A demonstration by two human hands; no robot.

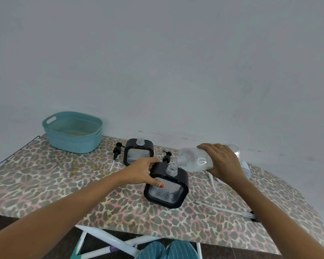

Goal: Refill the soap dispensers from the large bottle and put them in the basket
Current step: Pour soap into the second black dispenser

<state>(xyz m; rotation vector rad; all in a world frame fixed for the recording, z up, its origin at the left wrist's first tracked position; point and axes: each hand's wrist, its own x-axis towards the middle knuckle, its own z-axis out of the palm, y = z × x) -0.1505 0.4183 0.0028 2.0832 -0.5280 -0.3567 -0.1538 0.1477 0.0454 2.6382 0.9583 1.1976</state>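
My left hand [141, 171] grips the near black-framed soap dispenser [166, 191], which stands uncapped on the board. My right hand [223, 159] holds the large clear bottle [195, 161] tipped on its side, its open mouth just above and behind the dispenser's neck. A second uncapped dispenser [138, 153] stands farther back. Two black pump heads lie loose: one pump [117, 152] left of the far dispenser, another pump [166, 157] between the dispensers. The teal basket [73, 144] sits at the back left.
The leopard-print ironing board [64, 184] stands against a pale wall. A long white tube with a black cap [232, 212] lies near the right front edge. White board legs [108, 240] and my teal slippers show below.
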